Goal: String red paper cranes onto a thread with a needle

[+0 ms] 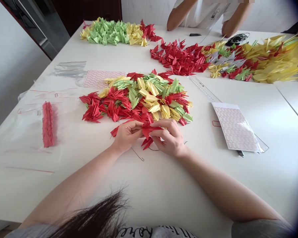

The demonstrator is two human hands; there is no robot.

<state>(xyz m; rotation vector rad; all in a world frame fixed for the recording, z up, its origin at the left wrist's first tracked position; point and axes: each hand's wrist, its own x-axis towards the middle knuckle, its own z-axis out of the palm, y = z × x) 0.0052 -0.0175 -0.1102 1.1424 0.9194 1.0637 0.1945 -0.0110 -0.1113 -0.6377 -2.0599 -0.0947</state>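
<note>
Between my two hands is a red folded paper crane (146, 129), held just in front of a heap of cranes. My left hand (127, 136) pinches its left side between thumb and fingertips. With bent fingers and thumb, my right hand (169, 138) grips its right side. Below my fingers another red paper crane (147, 143) rests near a thin dark thread (154, 149). A thin wire with a hooked end (139, 155) sticks out under my left hand. More red folded paper (114, 131) shows behind that hand. The heap (136, 96) mixes red, yellow and green cranes.
At left, a clear plastic bag (32, 132) holds a red paper bundle (48, 124). Label sheets (234, 125) and a ruler (205, 88) lie at right. Further back are more crane heaps (180, 58), black cord (237, 39) and a person's arms (181, 15) across the table.
</note>
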